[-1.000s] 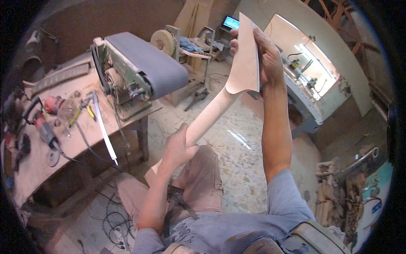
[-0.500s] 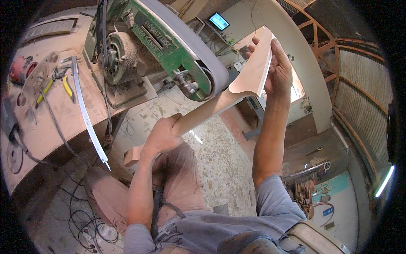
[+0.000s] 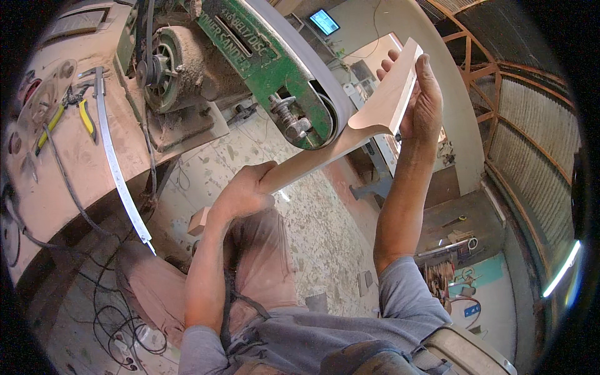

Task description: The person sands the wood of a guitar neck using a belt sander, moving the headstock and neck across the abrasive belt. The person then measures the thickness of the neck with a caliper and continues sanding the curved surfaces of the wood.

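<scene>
A pale wooden guitar neck (image 3: 312, 164) slants across the middle of the view, with a narrow shaft and a wide, flared head at its upper right. Around the shaft's lower part my left hand (image 3: 242, 192) is closed. A block-like end (image 3: 199, 220) shows beyond my left forearm, in line with the shaft. My right hand (image 3: 422, 100) supports the flared head, thumb along its edge and fingers behind. Just above the shaft is the rounded end of a green belt sander (image 3: 284, 87) with a grey belt (image 3: 331, 87); whether wood and belt touch, I cannot tell.
On the dusty workbench (image 3: 53, 206) to the left lie yellow-handled pliers (image 3: 87, 120), a long metal strip (image 3: 119, 172) jutting past the edge, and cables. More black cables (image 3: 125, 331) coil on the floor. A lit screen (image 3: 324, 22) hangs at the back.
The view has shifted slightly, bringing the sander's end lower and to the right in it. Both hands have moved a little right with the guitar neck, keeping their grips.
</scene>
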Demonstrator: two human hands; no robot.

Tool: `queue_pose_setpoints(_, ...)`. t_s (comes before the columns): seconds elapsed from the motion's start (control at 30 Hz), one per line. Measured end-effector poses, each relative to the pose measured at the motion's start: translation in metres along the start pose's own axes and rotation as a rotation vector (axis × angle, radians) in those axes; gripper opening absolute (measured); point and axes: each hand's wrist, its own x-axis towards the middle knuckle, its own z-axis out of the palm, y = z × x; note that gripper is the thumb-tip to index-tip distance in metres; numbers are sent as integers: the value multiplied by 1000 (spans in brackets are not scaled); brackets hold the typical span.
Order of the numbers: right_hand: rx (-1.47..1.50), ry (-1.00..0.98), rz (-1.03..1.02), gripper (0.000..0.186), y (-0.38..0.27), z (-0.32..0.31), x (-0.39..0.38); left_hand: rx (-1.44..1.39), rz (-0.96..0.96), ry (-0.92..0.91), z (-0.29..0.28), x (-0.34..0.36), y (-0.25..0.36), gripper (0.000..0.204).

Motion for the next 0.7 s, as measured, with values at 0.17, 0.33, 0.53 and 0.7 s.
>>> queue_pose_setpoints(0.17, -39, 29, -7, 52, 2, 0, 0, 13, -20, -44, 4, 8, -16, 44)
queue_pose_setpoints(0.33, -111, 66, -35, 51, 0, 4, -1, -72, -54, -75, 6, 7, -16, 44)
queue_pose_setpoints(0.53, -168, 77, -20, 53, -2, 0, 0, -238, -92, -163, 9, 11, -17, 46)
queue_pose_setpoints(0.7, -230, 154, -35, 60, -1, -9, 7, -465, -67, -283, 14, 15, -24, 45)
